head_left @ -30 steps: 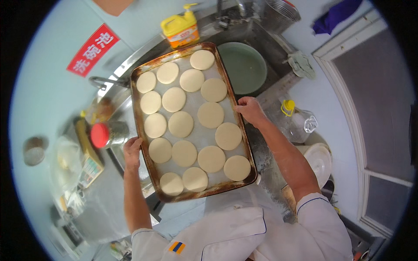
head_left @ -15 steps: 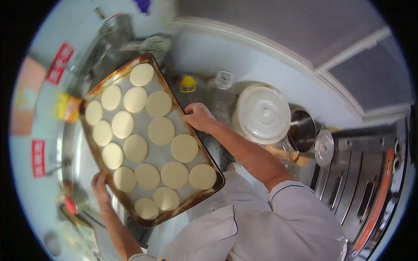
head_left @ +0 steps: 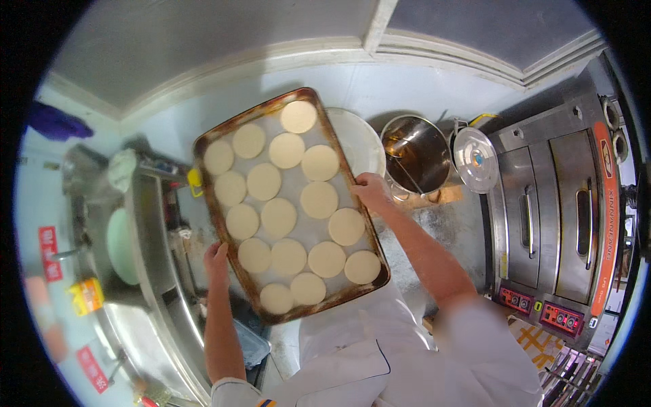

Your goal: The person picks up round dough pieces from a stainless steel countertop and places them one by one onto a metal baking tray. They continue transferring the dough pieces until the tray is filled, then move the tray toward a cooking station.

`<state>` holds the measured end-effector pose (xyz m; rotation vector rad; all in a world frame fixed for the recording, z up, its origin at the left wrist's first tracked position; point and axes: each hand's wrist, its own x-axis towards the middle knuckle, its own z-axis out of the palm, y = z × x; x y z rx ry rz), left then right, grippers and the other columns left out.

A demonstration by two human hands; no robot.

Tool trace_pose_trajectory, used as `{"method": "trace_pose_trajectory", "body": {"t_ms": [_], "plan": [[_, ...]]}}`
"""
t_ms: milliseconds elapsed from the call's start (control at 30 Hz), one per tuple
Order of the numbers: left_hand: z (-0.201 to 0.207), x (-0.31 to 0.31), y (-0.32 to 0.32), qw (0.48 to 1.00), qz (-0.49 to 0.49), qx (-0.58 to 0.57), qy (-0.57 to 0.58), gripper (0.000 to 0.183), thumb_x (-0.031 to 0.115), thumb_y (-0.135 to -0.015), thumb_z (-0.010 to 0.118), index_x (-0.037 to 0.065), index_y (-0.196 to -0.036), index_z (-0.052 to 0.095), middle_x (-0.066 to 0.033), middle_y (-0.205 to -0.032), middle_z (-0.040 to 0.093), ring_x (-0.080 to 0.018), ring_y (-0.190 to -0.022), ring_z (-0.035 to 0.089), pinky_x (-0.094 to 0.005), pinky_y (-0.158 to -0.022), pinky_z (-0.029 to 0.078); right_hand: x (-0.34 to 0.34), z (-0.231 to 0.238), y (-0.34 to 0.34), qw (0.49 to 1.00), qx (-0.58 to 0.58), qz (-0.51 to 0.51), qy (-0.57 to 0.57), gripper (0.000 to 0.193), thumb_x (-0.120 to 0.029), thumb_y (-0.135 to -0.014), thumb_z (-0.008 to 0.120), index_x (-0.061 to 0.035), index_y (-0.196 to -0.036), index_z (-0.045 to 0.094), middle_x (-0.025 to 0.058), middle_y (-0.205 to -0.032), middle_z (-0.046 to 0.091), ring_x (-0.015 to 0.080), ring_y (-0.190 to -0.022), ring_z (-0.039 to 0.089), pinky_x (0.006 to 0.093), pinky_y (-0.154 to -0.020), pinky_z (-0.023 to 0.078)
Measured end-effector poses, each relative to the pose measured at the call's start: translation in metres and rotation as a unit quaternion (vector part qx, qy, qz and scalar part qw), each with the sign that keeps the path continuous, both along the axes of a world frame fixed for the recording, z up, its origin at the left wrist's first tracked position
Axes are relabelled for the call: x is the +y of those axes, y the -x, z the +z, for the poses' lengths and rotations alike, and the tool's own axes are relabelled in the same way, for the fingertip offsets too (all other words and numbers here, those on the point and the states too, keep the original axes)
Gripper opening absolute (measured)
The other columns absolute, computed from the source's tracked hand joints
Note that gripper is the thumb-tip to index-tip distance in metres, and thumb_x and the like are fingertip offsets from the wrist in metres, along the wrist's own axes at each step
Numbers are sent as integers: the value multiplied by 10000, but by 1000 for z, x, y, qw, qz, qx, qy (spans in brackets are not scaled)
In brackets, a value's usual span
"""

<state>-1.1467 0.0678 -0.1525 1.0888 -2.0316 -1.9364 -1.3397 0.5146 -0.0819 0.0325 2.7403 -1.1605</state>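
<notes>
Between my hands I carry a browned metal baking tray (head_left: 381, 266), tilted in view, with its far end leaning left. Several flat, round, pale dough discs (head_left: 279, 217) lie on its sheeted base, some of them touching. My left hand (head_left: 216, 261) grips the tray's left rim, low down. On the opposite rim my right hand (head_left: 373, 191) is closed, about halfway along. The fingers of both hands are partly hidden beneath the tray.
A steel deck oven (head_left: 536, 217) stands on the right. Beyond the tray are a white lidded bucket (head_left: 359, 146), a deep steel pot (head_left: 417, 152) and a round steel lid (head_left: 476, 159). A steel sink counter (head_left: 152, 271) runs along the left.
My view has swung to the right, bringing more of the oven into sight. The tray, still in both hands, now appears farther right and in front of the white bucket.
</notes>
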Motion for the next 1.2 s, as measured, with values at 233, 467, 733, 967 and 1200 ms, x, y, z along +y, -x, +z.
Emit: {"method": "trace_pose_trajectory", "body": {"t_ms": [233, 467, 733, 967, 1200], "plan": [[-72, 109, 170, 993, -93, -58, 31, 251, 178, -927, 687, -38, -1054, 702, -12, -924, 661, -107, -815, 570, -297, -710, 462, 138, -91, 96, 989, -124, -64, -38, 388, -292, -787, 751, 2, -1039, 731, 192, -975, 726, 333, -906, 692, 436, -814, 534], [-149, 175, 237, 992, -90, -61, 65, 233, 166, -923, 670, -43, -1005, 730, 1, -848, 667, -89, -754, 582, -281, -678, 474, 203, -185, 154, 986, -144, -78, 12, 462, -298, -842, 738, 25, -1169, 696, 206, -1139, 700, 346, -1057, 660, 426, -931, 510], [-197, 193, 251, 993, -60, -85, 64, 264, 163, -920, 685, -52, -1070, 721, -41, -927, 713, -118, -806, 634, -285, -748, 510, 218, -239, 188, 984, -161, -60, 38, 437, -270, -866, 723, 24, -1187, 691, 205, -1153, 699, 335, -1069, 663, 417, -933, 511], [-203, 196, 262, 989, -69, -110, 69, 258, 165, -946, 667, -35, -1107, 697, -36, -971, 693, -130, -870, 627, -293, -805, 493, 217, -256, 194, 980, -178, -74, 54, 450, -255, -846, 738, 27, -1193, 686, 192, -1126, 706, 308, -1043, 673, 404, -914, 519], [-214, 184, 264, 987, -83, -109, 79, 299, 173, -932, 659, -63, -1109, 707, -59, -985, 711, -142, -897, 638, -293, -805, 502, 217, -257, 195, 982, -173, -71, 19, 478, -266, -851, 744, 31, -1219, 672, 191, -1129, 706, 304, -1045, 672, 398, -916, 521]]}}
